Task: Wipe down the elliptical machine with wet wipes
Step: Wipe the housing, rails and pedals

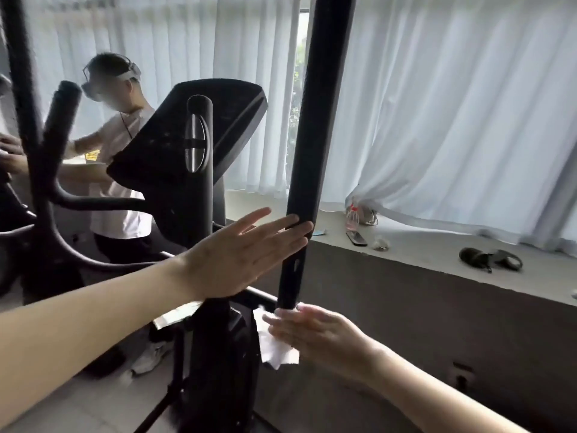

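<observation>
Fitness room with a black elliptical machine [190, 195] beside a low window ledge [437, 254] and sheer white curtains [452, 104].

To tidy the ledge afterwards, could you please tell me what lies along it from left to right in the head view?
plastic bottle → crumpled white wad → black strapped device
</observation>
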